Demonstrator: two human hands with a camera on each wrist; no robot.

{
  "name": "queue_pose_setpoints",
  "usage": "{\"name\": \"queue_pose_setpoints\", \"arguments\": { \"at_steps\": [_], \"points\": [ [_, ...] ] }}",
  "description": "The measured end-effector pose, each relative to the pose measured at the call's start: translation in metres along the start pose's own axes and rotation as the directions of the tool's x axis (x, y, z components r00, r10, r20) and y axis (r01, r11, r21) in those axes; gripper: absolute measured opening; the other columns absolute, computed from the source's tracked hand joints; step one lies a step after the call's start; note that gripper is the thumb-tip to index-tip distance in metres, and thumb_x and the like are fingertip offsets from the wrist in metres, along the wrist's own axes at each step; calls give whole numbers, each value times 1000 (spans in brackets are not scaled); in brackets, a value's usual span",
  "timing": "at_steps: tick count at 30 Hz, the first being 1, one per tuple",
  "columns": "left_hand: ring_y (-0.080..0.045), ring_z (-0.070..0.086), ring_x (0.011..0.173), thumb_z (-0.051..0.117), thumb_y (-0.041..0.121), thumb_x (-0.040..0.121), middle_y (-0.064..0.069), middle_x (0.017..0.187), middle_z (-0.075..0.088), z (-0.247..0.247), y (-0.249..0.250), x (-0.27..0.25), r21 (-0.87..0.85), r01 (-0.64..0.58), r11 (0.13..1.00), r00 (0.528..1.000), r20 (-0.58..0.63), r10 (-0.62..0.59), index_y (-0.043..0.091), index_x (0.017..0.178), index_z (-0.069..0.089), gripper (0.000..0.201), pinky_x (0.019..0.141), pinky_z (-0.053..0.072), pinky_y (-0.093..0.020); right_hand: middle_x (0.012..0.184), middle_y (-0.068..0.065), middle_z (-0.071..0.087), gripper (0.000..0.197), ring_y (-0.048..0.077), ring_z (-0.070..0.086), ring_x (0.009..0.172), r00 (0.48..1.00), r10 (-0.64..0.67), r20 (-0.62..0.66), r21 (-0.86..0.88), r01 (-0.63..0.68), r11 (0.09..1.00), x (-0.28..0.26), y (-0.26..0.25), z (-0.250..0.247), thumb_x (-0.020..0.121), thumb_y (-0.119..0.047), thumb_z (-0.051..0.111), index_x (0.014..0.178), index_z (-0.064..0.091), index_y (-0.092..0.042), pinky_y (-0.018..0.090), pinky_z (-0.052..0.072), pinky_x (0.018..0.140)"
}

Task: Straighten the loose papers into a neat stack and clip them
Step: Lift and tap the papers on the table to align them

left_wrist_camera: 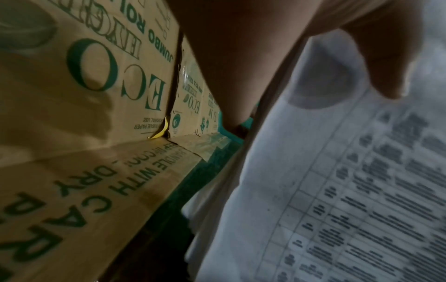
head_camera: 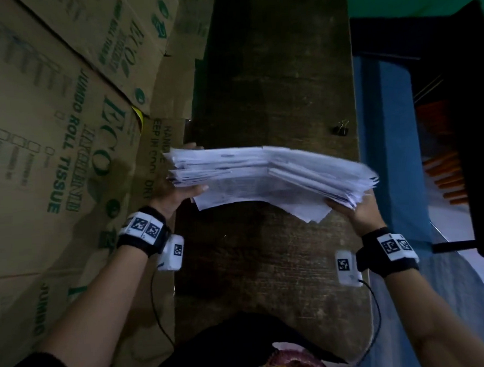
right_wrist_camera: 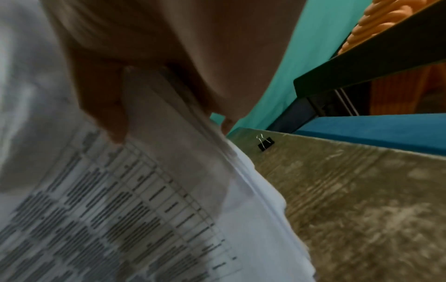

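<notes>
Cardboard boxes [head_camera: 61, 123] with green print sit far left, beside the dark wooden table [head_camera: 270, 68]. Left hand [head_camera: 176, 187] grips the left end of the paper stack [head_camera: 263, 176], thumb on the near face, fingers curled behind. Stack is held above the table middle, sheets uneven, edges fanned, lower corners sagging. Right hand [head_camera: 356, 210] clamps the right end, thumb [right_wrist_camera: 103, 114] over the printed sheet. Black binder clip [head_camera: 341, 129] lies on the table far right, near its edge, well apart from the papers.

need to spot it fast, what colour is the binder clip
Black with silver wire handles, clearest in right wrist view.
</notes>
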State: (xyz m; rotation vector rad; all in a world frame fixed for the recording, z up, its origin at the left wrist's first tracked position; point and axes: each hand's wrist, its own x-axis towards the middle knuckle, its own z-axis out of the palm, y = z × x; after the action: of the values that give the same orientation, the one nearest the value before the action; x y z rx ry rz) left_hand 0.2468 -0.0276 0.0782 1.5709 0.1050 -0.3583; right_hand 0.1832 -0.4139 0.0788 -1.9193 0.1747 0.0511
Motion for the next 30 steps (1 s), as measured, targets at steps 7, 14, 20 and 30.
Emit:
{"name": "queue_pose_setpoints", "arguments": {
  "at_steps": [7,14,20,30],
  "points": [
    [-5,68,80,70,-15,72,12,80,74,4,14,8,-35,-26,999,971,-237,17,19,85,68,37,76,55,-24,81,-3,75,23,15,68,78,985,71,-157,279,-25,960,15,-28,7,68,7,79,76,74,-15,40,53,76],
    [-17,67,100,79,-2,63,-1,106,72,2,-15,-22,-65,105,992,994,38,-103,6,117,60,57,93,53,-41,75,-5,73,19,10,66,70,994,-97,59,136,88,987,40,-109,-27,66,7,80,80,70,-2,22,54,61],
    [-8,55,120,90,35,46,4,133,54,31,12,-32,195,-19,981,940,337,-49,30,135,44,100,98,47,-27,63,9,70,14,11,61,59,921,-16,389,-184,94,978,58,-143,-11,63,10,81,65,69,3,22,47,59],
    [-18,72,91,89,24,62,-6,99,74,98,18,-25,64,113,991,989,90,-119,8,104,67,51,81,59,-40,96,-5,73,37,14,68,90,878,34,478,-487,232,842,56,-139,30,67,-19,84,101,71,-24,43,55,83]
  ]
}}
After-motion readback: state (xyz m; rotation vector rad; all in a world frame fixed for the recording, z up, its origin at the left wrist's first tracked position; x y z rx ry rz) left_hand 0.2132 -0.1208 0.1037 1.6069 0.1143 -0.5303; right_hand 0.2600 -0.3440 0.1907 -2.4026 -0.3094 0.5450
